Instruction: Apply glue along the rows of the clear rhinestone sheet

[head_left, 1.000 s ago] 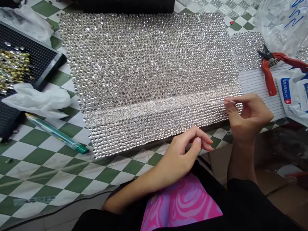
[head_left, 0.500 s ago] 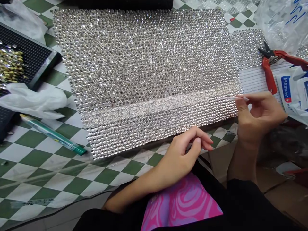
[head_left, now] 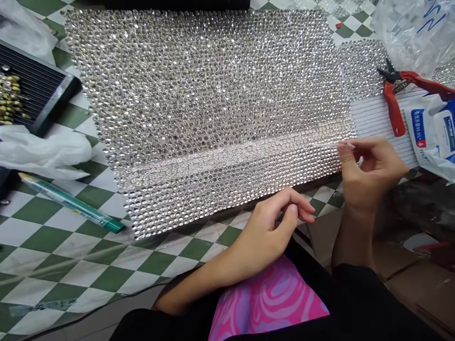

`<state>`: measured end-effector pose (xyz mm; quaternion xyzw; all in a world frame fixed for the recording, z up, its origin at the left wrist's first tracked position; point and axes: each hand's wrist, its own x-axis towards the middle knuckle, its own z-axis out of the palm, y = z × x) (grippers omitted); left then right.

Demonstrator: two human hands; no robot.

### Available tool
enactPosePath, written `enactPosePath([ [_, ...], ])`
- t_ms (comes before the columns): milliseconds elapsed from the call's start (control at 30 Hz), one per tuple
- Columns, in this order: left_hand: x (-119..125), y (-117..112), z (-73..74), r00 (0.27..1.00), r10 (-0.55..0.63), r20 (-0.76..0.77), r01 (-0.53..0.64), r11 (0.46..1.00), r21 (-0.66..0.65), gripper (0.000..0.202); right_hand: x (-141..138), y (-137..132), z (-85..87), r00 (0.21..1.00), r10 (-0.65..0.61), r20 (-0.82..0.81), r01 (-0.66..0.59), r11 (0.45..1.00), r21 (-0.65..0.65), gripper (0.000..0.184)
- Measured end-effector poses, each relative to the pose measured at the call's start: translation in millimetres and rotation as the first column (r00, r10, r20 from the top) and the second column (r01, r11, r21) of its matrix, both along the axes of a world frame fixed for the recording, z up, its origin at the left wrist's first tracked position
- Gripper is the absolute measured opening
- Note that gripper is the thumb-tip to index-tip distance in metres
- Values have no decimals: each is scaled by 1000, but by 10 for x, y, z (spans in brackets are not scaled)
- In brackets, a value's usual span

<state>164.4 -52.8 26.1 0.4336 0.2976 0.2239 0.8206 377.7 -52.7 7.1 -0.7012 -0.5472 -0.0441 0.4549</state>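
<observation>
Left hand (head_left: 270, 237): curling loosely, gripping nothing, hovering at the sheet's near edge.
Right hand (head_left: 369, 175): pinching a thin white stick (head_left: 329, 145) between thumb and forefinger, tip pointing across the sheet.
Rhinestone sheet (head_left: 199, 109): lying on a green-and-white checked tabletop (head_left: 60, 241), creased lengthwise near the hands.
Right side: red-handled pliers (head_left: 394, 102) are resting on a lined white card (head_left: 380, 123).
Left side: a green marker (head_left: 67, 203) is lying beside a black tray (head_left: 46, 85) of gold studs (head_left: 10, 102).
</observation>
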Motion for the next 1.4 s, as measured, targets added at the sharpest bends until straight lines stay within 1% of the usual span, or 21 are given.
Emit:
enactPosePath([
  [33, 1, -2, -2, 1000, 0, 5, 0, 1000, -4, 22, 0, -1, 1, 1000, -20, -13, 20, 999, 26, 9],
  [100, 2, -6, -7, 1000, -9, 14, 9, 1000, -3, 22, -9, -3, 6, 1000, 9, -26, -8, 999, 50, 9],
  [167, 2, -7, -11, 1000, -11, 21, 11, 1000, 7, 21, -27, -6, 15, 998, 57, 1, -57, 998, -3, 6],
  [200, 3, -7, -12, 1000, -6, 23, 6, 1000, 11, 21, -35, -8, 21, 998, 55, 24, -54, 998, -33, 6],
  [267, 4, -4, -15, 1000, 4, 24, -4, 1000, 7, 20, -45, -11, 31, 998, -1, 55, 4, 999, -45, 7],
  [333, 5, -2, -18, 1000, 7, 28, -7, 1000, 3, 20, -51, -13, 34, 999, -44, 30, 43, 999, 14, 9],
  [367, 6, -1, -18, 1000, 5, 29, -5, 1000, 4, 20, -56, -14, 33, 1000, -28, 4, 28, 999, 34, 9],
  [400, 6, -1, -19, 1000, 1, 32, -1, 1000, 10, 20, -61, -17, 31, 1000, 4, -14, -4, 1000, 29, 8],
  [467, 4, -3, -19, 999, 0, 34, 0, 1000, 21, 20, -72, -21, 24, 998, 57, -15, -58, 998, -22, 6],
  [533, -1, -6, -19, 1000, 4, 31, -4, 1000, 20, 20, -77, -23, 16, 999, 28, 15, -27, 998, -53, 7],
  [600, -6, -10, -20, 1000, 8, 27, -8, 1000, 15, 21, -79, -21, 12, 999, -33, 10, 33, 999, -1, 9],
  [667, -10, -13, -22, 1000, 3, 23, -4, 1000, 23, 20, -85, -18, 13, 1000, -15, -18, 15, 1000, 13, 10],
  [733, -13, -16, -22, 1000, 2, 18, -3, 999, 35, 20, -93, -16, 15, 999, 39, -12, -39, 999, -35, 9],
  [767, -14, -18, -22, 1000, 6, 15, -6, 999, 37, 20, -96, -16, 17, 999, 38, 4, -38, 998, -54, 9],
  [833, -15, -21, -21, 1000, 15, 14, -15, 999, 28, 20, -97, -17, 17, 999, -28, 28, 29, 999, -36, 11],
  [900, -15, -23, -20, 1000, 17, 15, -18, 1000, 24, 20, -98, -18, 15, 998, -70, 0, 70, 998, 1, 14],
  [1033, -13, -20, -26, 1000, 7, 16, -7, 999, 38, 20, -110, -18, 10, 1000, -4, -25, 3, 998, -61, 14],
  [1167, -17, -19, -29, 1000, 20, 16, -21, 1000, 17, 20, -102, -22, 10, 997, -69, -17, 69, 998, -6, 16],
  [1300, -26, -19, -23, 1000, 6, 16, -6, 1000, 30, 20, -97, -38, 1, 999, -38, -19, 37, 999, -36, 16],
  [1400, -26, -17, -18, 1000, 17, 7, -17, 1000, 17, 20, -119, -49, -2, 996, -89, 3, 89, 996, -5, 14],
])
